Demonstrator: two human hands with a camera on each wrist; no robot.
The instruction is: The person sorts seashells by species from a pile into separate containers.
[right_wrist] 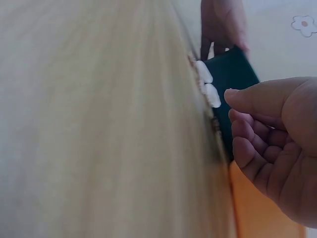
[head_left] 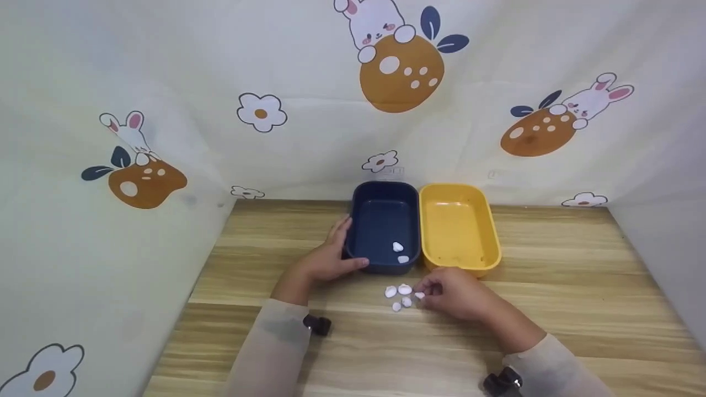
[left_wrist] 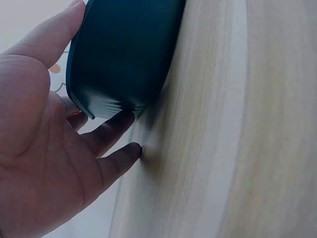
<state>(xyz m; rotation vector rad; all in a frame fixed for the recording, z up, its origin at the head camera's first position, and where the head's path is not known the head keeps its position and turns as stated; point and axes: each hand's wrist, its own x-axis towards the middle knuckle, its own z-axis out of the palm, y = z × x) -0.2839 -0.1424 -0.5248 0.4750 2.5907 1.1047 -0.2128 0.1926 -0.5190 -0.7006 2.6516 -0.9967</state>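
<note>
My left hand spans the near left corner of a dark blue box, thumb at the front rim and fingers along the left wall. In the left wrist view, the fingers are spread and the palm stands off the box. Two small white pieces, like pebbles or shells, lie inside the box. In front of it, several more white pieces form a cluster on the table. Over the cluster's right edge is my right hand, fingertips right at one white piece. In the right wrist view, nothing shows between thumb and fingers.
A yellow box stands directly right of the dark blue one. Both sit at the back of the wood-grain table. A pale printed cloth with rabbits and flowers rises behind and at the sides.
</note>
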